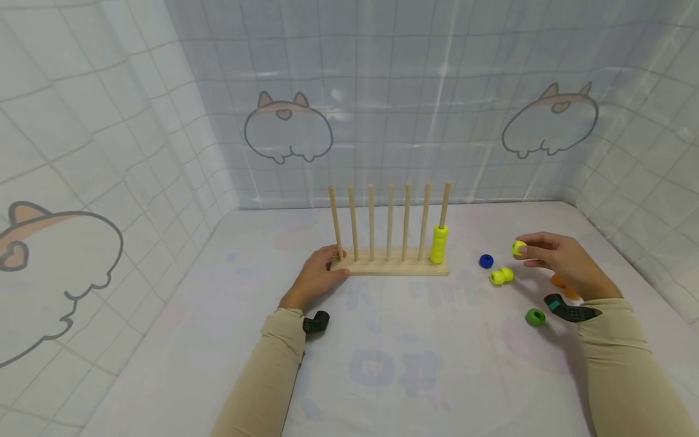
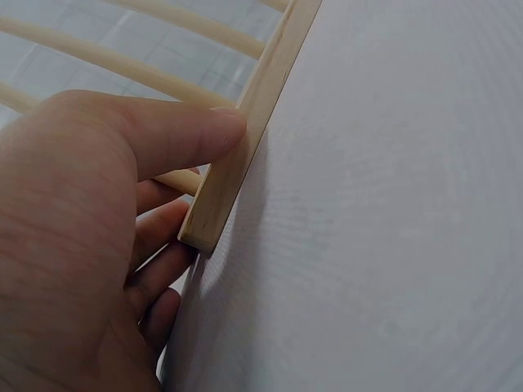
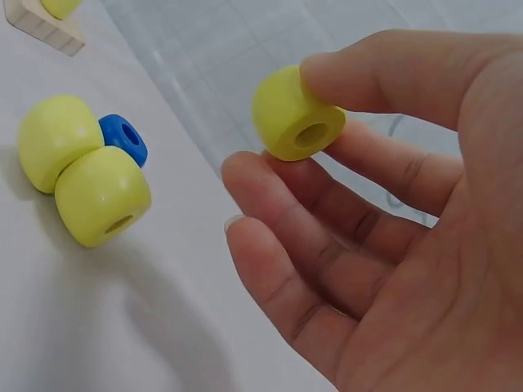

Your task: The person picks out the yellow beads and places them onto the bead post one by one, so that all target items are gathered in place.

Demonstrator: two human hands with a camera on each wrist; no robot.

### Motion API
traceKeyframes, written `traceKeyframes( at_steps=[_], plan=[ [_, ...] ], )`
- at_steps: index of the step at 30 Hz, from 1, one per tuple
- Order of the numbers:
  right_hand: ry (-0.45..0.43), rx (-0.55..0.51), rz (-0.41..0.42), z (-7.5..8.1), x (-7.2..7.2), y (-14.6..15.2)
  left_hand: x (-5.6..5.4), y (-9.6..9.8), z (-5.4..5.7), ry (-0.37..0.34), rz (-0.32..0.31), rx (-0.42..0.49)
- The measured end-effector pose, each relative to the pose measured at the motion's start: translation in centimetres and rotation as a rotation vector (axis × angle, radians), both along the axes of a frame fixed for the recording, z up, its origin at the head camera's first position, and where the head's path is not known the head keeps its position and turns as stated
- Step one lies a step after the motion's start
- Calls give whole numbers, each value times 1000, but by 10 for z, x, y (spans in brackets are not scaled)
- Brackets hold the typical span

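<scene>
A wooden peg rack (image 1: 395, 267) with several upright rods stands on the table. Yellow beads (image 1: 438, 245) are stacked on its rightmost rod; the other rods are bare. My left hand (image 1: 319, 271) grips the rack's left end, thumb on the front edge of the base (image 2: 237, 163) and fingers behind it. Over the table to the right, my right hand (image 1: 562, 258) pinches a yellow bead (image 3: 296, 114) between thumb and fingers, its hole showing. Below it two yellow beads (image 3: 102, 196) lie touching, with a blue bead (image 3: 124, 139) beside them.
A green bead (image 1: 536, 317) lies nearer me, by the right wrist. Orange beads (image 1: 558, 280) are partly hidden behind the right forearm. White tiled-pattern sheeting (image 1: 382, 109) walls the table at the back and both sides.
</scene>
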State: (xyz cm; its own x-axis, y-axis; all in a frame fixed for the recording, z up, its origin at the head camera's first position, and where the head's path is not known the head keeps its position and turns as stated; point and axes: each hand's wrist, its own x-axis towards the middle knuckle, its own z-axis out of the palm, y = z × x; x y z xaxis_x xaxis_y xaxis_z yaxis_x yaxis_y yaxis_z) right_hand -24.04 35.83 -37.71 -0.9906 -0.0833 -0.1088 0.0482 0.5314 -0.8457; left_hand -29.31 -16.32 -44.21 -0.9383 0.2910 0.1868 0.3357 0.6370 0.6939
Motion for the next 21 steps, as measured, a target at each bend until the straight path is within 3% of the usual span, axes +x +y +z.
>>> traceKeyframes(
  at_steps=[13, 17, 21],
  plan=[
    [-35, -146, -13, -1, -5, -2, -1, 1, -1, -2, -7, 3],
    [40, -216, -43, -2, -6, -9, 0, 1, 0, -6, 1, -2],
    [173, -311, -52, -5, -5, -18, 0, 0, 1, -12, 3, -2]
  ],
)
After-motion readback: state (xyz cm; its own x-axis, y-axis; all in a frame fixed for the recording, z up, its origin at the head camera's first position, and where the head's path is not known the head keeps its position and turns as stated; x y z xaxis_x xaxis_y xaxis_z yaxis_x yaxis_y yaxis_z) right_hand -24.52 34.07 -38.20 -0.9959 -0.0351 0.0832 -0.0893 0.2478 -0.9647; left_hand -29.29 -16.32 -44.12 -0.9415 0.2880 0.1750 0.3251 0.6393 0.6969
